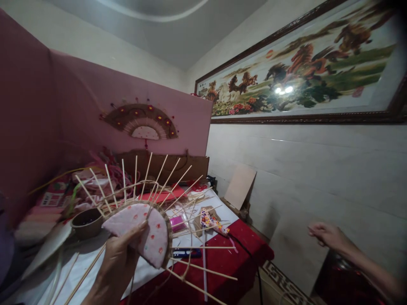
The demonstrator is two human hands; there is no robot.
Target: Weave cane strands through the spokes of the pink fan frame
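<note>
My left hand grips a half-made fan: a pink fabric half-disc with small coloured dots, edged in brown, with several thin wooden sticks fanning out from it. The thumb presses on the pink face. Far to the right, my right hand hangs in the air away from the table, fingers loosely curled and apart, holding nothing. A finished brown fan hangs on the pink board behind.
A table with a red cloth carries loose sticks, a brown bowl, blue-handled scissors, a dotted fabric piece and heaps of material at the left. Boards lean against the white wall. A framed horse picture hangs above.
</note>
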